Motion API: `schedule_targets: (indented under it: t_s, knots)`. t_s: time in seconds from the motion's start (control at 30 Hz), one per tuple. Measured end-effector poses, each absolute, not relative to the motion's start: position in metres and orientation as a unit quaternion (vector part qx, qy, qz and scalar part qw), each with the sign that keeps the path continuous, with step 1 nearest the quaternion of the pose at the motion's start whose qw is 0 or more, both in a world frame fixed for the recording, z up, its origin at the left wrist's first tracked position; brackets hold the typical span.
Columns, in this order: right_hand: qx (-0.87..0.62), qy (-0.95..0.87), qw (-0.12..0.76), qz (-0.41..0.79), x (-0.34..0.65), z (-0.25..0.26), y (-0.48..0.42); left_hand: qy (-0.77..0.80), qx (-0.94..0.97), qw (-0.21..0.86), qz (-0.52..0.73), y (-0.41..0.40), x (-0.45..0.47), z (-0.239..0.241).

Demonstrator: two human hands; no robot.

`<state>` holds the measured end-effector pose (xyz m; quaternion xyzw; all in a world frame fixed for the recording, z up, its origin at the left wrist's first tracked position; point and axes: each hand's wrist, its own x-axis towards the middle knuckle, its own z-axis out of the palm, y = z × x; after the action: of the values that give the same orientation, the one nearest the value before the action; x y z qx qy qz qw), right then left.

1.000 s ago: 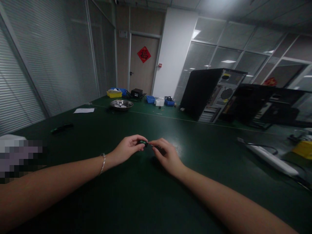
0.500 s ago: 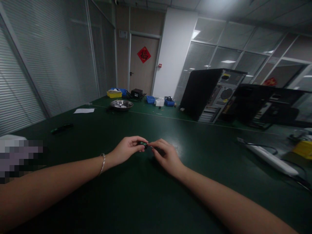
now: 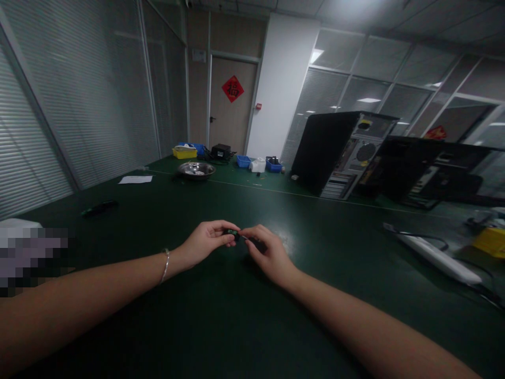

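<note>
Between the thumb and fingers of my left hand [image 3: 211,236] is a small black-and-green piece [image 3: 232,233], which looks like a little circuit board part. My right hand [image 3: 270,251] is closed in a pinch on a thin metal-tipped tool [image 3: 243,237]; most of it is hidden by the fingers, so its exact kind does not show. The tool's tip meets or nearly meets the right end of the piece. Both hands are just above the dark green table [image 3: 189,326], with their fingertips almost touching.
A dark green-and-black object [image 3: 100,208] lies at the left. Farther back are a white paper [image 3: 135,179], a metal bowl [image 3: 196,170] and blue bins [image 3: 243,161]. A computer tower [image 3: 327,152] stands right of centre, and a white power strip [image 3: 437,256] with cables lies at the right.
Hardly anything differs. Both hands keep their place and hold; the right fingers and the small piece have shifted only very slightly.
</note>
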<state>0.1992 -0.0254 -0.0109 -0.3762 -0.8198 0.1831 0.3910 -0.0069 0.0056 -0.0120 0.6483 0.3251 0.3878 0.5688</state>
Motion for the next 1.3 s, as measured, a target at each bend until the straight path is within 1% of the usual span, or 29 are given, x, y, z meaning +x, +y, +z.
schedule_targets:
  t_s: [0.13,0.27,0.4,0.57,0.77,1.07,1.3]
  knots:
    - [-0.389,-0.811,0.399,0.179,0.2,-0.014,-0.024,0.339,0.615,0.584,0.407,0.005,-0.006,-0.01]
    - [-0.382,-0.82,0.386,0.18,0.2,-0.012,-0.025,0.344,0.563,0.618,0.427,0.004,-0.005,-0.008]
    - [-0.374,-0.826,0.376,0.188,0.199,-0.009,-0.027,0.32,0.553,0.65,0.411,0.005,-0.006,-0.008]
    - [-0.363,-0.828,0.386,0.186,0.199,-0.011,-0.026,0.275,0.56,0.676,0.393,0.008,-0.008,-0.015]
    - [-0.349,-0.833,0.385,0.191,0.199,-0.011,-0.025,0.292,0.635,0.612,0.37,0.01,-0.007,-0.02]
    - [-0.374,-0.815,0.41,0.165,0.201,-0.016,-0.023,0.3,0.634,0.562,0.438,0.012,-0.008,-0.017]
    - [-0.375,-0.821,0.394,0.171,0.202,-0.014,-0.024,0.319,0.654,0.533,0.433,0.008,-0.007,-0.013]
